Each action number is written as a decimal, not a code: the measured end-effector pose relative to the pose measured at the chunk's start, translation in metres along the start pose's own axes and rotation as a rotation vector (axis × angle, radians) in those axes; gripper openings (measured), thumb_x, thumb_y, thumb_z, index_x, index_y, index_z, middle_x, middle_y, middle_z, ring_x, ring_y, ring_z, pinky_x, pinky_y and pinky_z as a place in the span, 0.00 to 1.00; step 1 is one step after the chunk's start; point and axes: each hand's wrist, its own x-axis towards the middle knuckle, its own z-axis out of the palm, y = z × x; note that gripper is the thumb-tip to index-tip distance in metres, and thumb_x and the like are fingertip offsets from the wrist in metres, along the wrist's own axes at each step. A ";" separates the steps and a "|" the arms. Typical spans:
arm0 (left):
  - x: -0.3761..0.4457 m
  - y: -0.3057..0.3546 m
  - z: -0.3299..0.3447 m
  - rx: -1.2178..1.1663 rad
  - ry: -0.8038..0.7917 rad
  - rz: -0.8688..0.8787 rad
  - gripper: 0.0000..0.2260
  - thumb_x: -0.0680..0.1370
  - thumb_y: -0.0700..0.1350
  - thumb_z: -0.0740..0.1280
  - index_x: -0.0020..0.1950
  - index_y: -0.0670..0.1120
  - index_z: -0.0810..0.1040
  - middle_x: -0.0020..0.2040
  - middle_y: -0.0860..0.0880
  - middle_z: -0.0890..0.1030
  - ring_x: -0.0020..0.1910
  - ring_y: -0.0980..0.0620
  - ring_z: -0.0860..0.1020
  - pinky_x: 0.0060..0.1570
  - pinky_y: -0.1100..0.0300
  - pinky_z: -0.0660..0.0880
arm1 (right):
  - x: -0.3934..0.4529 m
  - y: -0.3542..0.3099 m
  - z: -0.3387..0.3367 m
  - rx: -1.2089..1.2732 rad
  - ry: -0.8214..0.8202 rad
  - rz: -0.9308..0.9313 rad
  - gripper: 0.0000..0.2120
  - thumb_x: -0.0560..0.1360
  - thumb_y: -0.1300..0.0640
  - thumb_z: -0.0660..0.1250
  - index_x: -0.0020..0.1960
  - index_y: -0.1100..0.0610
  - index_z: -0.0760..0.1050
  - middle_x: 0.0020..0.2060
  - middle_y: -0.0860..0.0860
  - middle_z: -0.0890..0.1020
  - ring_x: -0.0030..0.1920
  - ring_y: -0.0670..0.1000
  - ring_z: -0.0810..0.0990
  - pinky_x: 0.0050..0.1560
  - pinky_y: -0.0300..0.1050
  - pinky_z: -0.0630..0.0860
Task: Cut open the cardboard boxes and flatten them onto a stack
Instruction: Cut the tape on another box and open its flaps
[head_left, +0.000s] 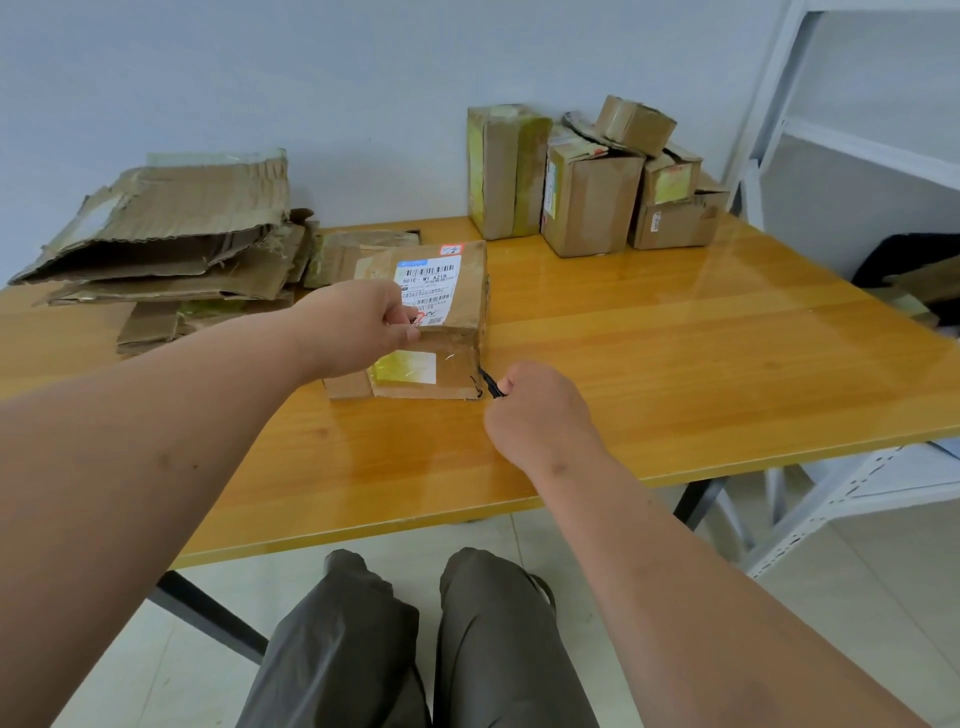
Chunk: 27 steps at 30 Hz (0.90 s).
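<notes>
Taped brown box (441, 312) w/ white barcode label sits mid-table (675, 364). Left hand (363, 325) pinches its near top edge; right hand (535, 410) grips a small black cutter (491, 383) at the box's 4 o'clock corner. Flattened stack (166, 244) at 10, uncut boxes (587, 182) at 1.

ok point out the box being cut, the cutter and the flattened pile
box (441, 306), head view, top face by the label
cutter (488, 382), head view, black blade
flattened pile (171, 228), head view, top sheet

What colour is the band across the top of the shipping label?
Blue, on the shipping label; head view.
</notes>
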 end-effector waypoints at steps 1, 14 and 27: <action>0.000 0.000 0.000 0.004 0.001 0.001 0.08 0.81 0.50 0.64 0.46 0.46 0.73 0.63 0.58 0.78 0.45 0.60 0.75 0.36 0.59 0.67 | 0.000 -0.001 -0.001 -0.007 -0.014 0.006 0.07 0.70 0.67 0.57 0.38 0.56 0.67 0.34 0.52 0.73 0.33 0.52 0.68 0.31 0.45 0.65; 0.000 0.000 -0.002 0.016 -0.008 0.002 0.09 0.82 0.49 0.63 0.45 0.46 0.71 0.64 0.57 0.78 0.39 0.64 0.71 0.33 0.60 0.64 | 0.005 -0.001 -0.005 -0.042 -0.119 0.075 0.08 0.71 0.65 0.57 0.42 0.57 0.74 0.37 0.53 0.78 0.38 0.54 0.78 0.36 0.44 0.73; 0.006 -0.003 -0.002 -0.042 -0.017 0.002 0.08 0.81 0.49 0.64 0.44 0.48 0.72 0.63 0.57 0.78 0.41 0.63 0.71 0.35 0.60 0.65 | 0.001 0.001 0.004 0.082 0.013 0.021 0.08 0.74 0.64 0.56 0.47 0.54 0.71 0.40 0.52 0.77 0.38 0.54 0.74 0.36 0.47 0.70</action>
